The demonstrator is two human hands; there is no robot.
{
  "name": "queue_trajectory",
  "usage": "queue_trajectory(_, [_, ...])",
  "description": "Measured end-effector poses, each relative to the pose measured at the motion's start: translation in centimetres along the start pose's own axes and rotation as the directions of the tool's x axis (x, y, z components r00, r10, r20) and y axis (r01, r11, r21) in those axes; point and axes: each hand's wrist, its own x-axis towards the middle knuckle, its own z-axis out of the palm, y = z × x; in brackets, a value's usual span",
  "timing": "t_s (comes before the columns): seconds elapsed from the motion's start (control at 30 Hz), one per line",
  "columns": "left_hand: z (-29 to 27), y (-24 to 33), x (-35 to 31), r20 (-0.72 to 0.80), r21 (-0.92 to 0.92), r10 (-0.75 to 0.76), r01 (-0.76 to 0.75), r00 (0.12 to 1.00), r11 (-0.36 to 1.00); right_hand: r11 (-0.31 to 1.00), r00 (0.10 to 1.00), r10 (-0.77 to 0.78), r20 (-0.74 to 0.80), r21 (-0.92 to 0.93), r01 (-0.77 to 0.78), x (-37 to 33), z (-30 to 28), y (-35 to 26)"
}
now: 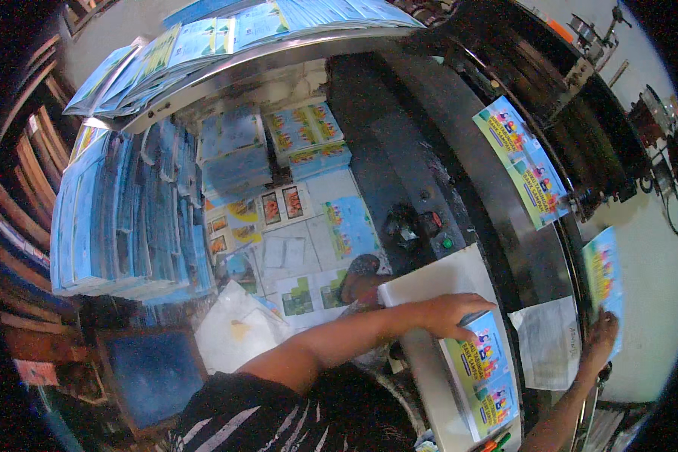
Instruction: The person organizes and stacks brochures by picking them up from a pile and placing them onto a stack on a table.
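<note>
My left hand (456,315) reaches across to the right, its thumb and fingers closed on the upper edge of a stack of printed covers (484,377), yellow and blue with cartoon figures. The stack lies on a long white board (448,279). At the far right my right hand (600,339) pinches the lower part of a single printed cover (604,275) of the same kind, held beside the machine's edge. Between my hands lies a whitish sheet (546,343) with handwriting. Farther off, another printed cover (521,162) rests on the dark machine.
The dark machine (437,151) has a green button (447,243). Tall stacks of blue booklets (120,218) stand at the left, with shorter stacks (309,135) on the floor. A metal-edged table (256,56) of booklets spans the back. My foot (360,279) is below.
</note>
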Motion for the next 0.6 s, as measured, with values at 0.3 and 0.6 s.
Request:
queue_trajectory(0.3, [-0.4,1.0,-0.2,-0.017,0.044,-0.052,0.053,0.998,0.998,0.891,0.878,-0.045,0.477,0.417,-0.181,-7.2,-4.2,-11.7])
queue_trajectory(0.6, [0.0,0.7,0.2,-0.023,0.021,-0.038,0.038,0.999,0.999,0.848,0.754,-0.213,0.621,0.501,-0.173,-11.2,-8.9,-20.4])
